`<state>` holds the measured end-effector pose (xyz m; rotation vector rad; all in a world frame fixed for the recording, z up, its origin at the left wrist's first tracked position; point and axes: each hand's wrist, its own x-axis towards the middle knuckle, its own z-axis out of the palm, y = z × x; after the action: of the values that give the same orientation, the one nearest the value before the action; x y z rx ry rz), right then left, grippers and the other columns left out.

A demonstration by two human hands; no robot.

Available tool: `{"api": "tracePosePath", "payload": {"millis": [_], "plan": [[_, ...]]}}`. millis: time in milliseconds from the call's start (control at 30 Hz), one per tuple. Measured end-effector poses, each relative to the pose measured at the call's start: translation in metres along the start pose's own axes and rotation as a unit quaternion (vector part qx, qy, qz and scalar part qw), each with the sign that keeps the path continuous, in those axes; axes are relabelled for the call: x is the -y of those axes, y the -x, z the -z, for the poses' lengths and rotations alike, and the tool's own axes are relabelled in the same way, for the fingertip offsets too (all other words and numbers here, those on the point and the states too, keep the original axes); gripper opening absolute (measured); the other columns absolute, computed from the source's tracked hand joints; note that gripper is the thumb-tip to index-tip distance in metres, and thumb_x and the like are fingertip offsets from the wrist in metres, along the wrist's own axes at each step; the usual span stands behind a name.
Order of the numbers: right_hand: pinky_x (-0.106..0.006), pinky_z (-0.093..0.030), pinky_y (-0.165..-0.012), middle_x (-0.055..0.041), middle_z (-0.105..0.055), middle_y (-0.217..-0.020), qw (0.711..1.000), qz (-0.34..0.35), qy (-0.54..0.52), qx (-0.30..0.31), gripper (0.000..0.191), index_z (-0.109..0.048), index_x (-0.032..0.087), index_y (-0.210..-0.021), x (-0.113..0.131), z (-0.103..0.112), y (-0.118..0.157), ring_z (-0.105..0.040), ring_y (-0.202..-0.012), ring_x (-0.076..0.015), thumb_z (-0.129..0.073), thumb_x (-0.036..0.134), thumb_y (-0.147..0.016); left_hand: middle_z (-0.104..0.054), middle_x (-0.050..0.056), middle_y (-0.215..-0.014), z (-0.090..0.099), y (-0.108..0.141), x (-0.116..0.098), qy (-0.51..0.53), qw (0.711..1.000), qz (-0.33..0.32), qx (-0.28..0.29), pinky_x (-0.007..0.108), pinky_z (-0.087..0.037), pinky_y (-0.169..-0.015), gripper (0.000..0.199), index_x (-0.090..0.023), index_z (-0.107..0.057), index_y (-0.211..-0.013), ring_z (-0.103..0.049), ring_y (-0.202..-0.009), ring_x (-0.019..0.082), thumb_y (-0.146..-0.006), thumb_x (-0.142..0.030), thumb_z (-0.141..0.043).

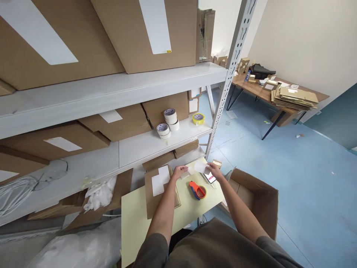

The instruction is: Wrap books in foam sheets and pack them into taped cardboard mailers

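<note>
Over the far end of the pale yellow table, my right hand [214, 171] pinches a white sheet of paper [200, 167], its thumb and fingers closed on the near edge. To the left, my left hand [180, 171] is closed, with a small white slip [190, 171] at its fingertips. A phone [210, 177] with a lit screen lies partly under my right hand. Nearer to me rests an orange and blue tape dispenser [198, 190] with a yellow-edged roll. A flat cardboard box [150, 193] with a white label [161, 181] lies beside my left forearm.
Metal shelving [167, 145] with cartons rises in front. White tape rolls [163, 130] and a yellow tape roll [198, 118] stand on its middle shelf. An open carton [270, 203] sits at the right of the table. A brown table [259, 89] holds stacked cardboard [295, 97].
</note>
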<state>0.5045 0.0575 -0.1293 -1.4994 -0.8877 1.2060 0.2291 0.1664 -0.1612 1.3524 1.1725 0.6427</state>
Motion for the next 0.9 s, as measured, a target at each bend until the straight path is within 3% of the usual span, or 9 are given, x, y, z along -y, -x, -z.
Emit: {"api": "tracePosePath", "payload": {"millis": [67,133,200,267,367,567,733,800,900], "plan": [[-0.03,-0.05,-0.065,-0.0022,-0.073,-0.077,0.999,0.001,-0.004,0.053,0.031,-0.07,0.021,-0.083,0.009,-0.009,0.005,-0.064,-0.069,-0.0196,-0.075,0.048,-0.068,-0.08,0.016,-0.121,-0.005,0.008,-0.011,-0.007,1.0,-0.019,-0.02,0.042,-0.051,-0.106,0.059,-0.017,-0.084,-0.102,-0.071,-0.119,0.034,-0.057,-0.052,-0.096],[-0.029,-0.05,-0.065,-0.0017,-0.073,-0.078,0.995,0.002,0.011,0.102,0.025,-0.073,0.02,-0.083,0.02,-0.021,0.008,-0.063,-0.069,-0.0182,-0.073,0.039,-0.067,-0.077,0.018,-0.128,-0.006,0.02,-0.023,-0.001,0.998,-0.033,-0.045,0.042,-0.05,-0.107,0.063,-0.016,-0.082,-0.111,-0.069,-0.123,0.033,-0.065,-0.057,-0.091],[-0.028,-0.05,-0.066,-0.0019,-0.075,-0.081,0.987,0.009,0.04,0.153,0.022,-0.076,0.019,-0.083,0.032,-0.034,0.009,-0.064,-0.07,-0.0179,-0.071,0.031,-0.065,-0.08,0.019,-0.116,-0.002,0.039,-0.033,0.014,0.998,-0.026,-0.049,0.041,-0.055,-0.097,0.065,-0.014,-0.082,-0.11,-0.073,-0.109,0.031,-0.078,-0.069,-0.076],[-0.028,-0.051,-0.069,-0.0026,-0.077,-0.087,0.977,0.028,0.075,0.196,0.024,-0.079,0.019,-0.084,0.043,-0.05,0.01,-0.065,-0.074,-0.0183,-0.07,0.024,-0.062,-0.082,0.017,-0.099,0.006,0.065,-0.038,0.021,0.999,-0.019,-0.027,0.038,-0.057,-0.085,0.067,-0.013,-0.083,-0.103,-0.075,-0.093,0.028,-0.082,-0.075,-0.068],[-0.028,-0.052,-0.07,-0.0028,-0.078,-0.094,0.966,0.06,0.101,0.231,0.036,-0.082,0.021,-0.094,0.058,-0.077,0.013,-0.066,-0.078,-0.0193,-0.071,0.018,-0.06,-0.081,0.013,-0.089,0.019,0.111,-0.038,0.001,1.0,-0.017,0.001,0.034,-0.055,-0.077,0.057,-0.014,-0.084,-0.093,-0.072,-0.084,0.026,-0.072,-0.067,-0.082],[-0.031,-0.054,-0.071,-0.0042,-0.078,-0.101,0.959,0.075,0.05,0.269,0.05,-0.079,0.024,-0.116,0.063,-0.126,0.036,-0.067,-0.082,-0.0212,-0.079,0.024,-0.066,-0.077,0.005,-0.078,0.034,0.178,-0.029,-0.028,0.998,0.007,-0.06,0.031,-0.051,-0.073,0.04,-0.017,-0.079,-0.079,-0.068,-0.076,0.022,-0.071,-0.056,-0.081],[-0.036,-0.054,-0.087,-0.0083,-0.076,-0.119,0.988,0.068,0.014,0.139,0.051,-0.072,0.026,-0.126,0.048,-0.115,0.063,-0.069,-0.102,-0.0234,-0.077,0.046,-0.08,-0.075,0.005,-0.078,0.042,0.195,-0.036,0.037,0.985,0.014,-0.165,0.029,-0.05,-0.069,0.046,-0.018,-0.075,-0.079,-0.065,-0.073,0.019,-0.071,-0.063,-0.08],[-0.037,-0.053,-0.089,-0.0093,-0.077,-0.116,0.988,0.045,0.002,0.147,0.047,-0.074,0.024,-0.119,0.044,-0.107,0.077,-0.069,-0.103,-0.0238,-0.072,0.054,-0.084,-0.075,0.006,-0.081,0.045,0.199,-0.043,0.098,0.973,0.014,-0.209,0.028,-0.05,-0.067,0.05,-0.017,-0.074,-0.085,-0.064,-0.071,0.017,-0.071,-0.066,-0.081],[-0.035,-0.053,-0.083,-0.0092,-0.078,-0.107,0.978,0.015,-0.03,0.208,0.045,-0.076,0.022,-0.106,0.045,-0.106,0.1,-0.072,-0.096,-0.0232,-0.069,0.062,-0.087,-0.075,0.006,-0.083,0.045,0.202,-0.056,0.14,0.965,0.002,-0.221,0.027,-0.05,-0.068,0.053,-0.016,-0.074,-0.088,-0.063,-0.071,0.016,-0.07,-0.065,-0.084]]}}
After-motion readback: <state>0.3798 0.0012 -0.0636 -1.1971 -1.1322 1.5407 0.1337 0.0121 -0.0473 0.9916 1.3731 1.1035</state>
